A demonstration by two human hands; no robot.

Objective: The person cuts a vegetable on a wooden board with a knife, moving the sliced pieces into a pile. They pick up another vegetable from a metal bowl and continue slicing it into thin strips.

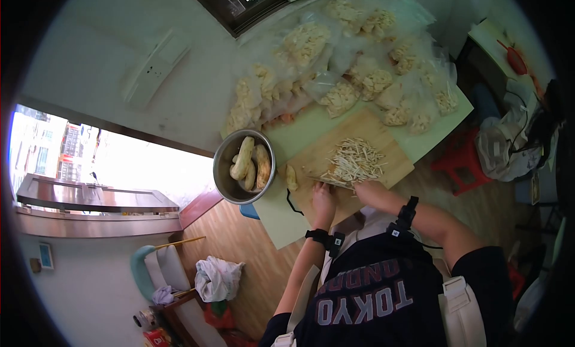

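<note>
On the wooden cutting board (374,137) lies a loose pile of thin pale strips (357,159). My right hand (368,191) is closed at the near edge of the pile, round the handle end of a knife (330,181) whose blade points left. Against the blade's near side, my left hand (323,195) has its fingers bent together; what they press on is too small to make out. A pale peeled piece (291,177) rests left of the blade, apart from both hands.
A metal bowl (223,178) of large peeled pieces stands at the table's left edge. Several clear bags (339,97) of pale chunks cover the far side of the light green table (275,218). A red stool (461,161) stands at the right.
</note>
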